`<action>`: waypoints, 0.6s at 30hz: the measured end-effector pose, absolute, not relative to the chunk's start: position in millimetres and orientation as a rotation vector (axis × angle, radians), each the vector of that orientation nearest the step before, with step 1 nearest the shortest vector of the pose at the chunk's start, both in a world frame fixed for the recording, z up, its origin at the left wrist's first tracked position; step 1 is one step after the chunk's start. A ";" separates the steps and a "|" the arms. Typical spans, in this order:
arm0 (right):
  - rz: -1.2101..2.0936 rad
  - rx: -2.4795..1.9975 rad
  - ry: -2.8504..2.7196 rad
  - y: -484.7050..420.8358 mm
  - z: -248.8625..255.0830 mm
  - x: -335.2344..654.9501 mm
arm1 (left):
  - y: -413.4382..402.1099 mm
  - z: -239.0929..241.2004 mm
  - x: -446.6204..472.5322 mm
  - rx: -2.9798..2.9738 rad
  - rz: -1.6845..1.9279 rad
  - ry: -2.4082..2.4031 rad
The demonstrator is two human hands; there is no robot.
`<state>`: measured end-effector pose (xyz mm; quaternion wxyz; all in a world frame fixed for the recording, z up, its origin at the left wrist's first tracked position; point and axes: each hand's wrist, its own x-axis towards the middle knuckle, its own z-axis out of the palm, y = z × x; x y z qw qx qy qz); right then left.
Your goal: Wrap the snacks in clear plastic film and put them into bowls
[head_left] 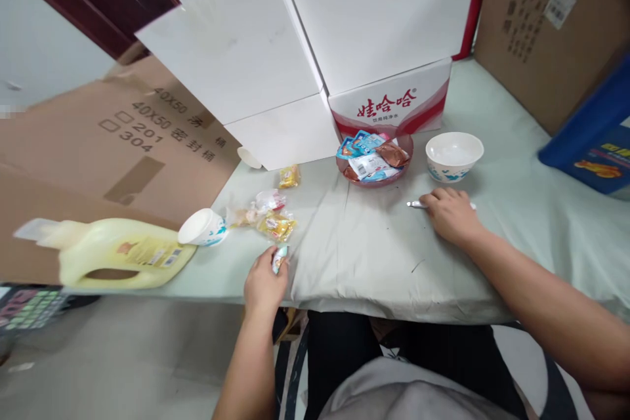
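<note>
My left hand [263, 281] is closed on a small wrapped snack packet [279, 258] near the table's front edge. Just beyond it lie several loose snack packets [268, 215]. My right hand [450, 212] rests palm-down on the pale cloth, its curled fingers over a thin white pen-like stick [416, 205] whose tip pokes out to the left. A clear reddish bowl [404, 147] full of wrapped snacks stands beyond the stick, with an empty white patterned bowl [453, 155] to its right.
A white paper cup [203, 228] lies tipped beside a yellow detergent jug [118, 254] at the left. White cartons [305, 46] with red print stand at the back, brown cardboard [123, 138] to the left, a blue box [595, 138] to the right.
</note>
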<state>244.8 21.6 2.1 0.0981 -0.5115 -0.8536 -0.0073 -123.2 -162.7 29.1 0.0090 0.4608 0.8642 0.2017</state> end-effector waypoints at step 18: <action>0.153 -0.671 -2.664 11.9 12.4 237.3 | -3.6 3.4 -12.1 1.733 1.090 1.615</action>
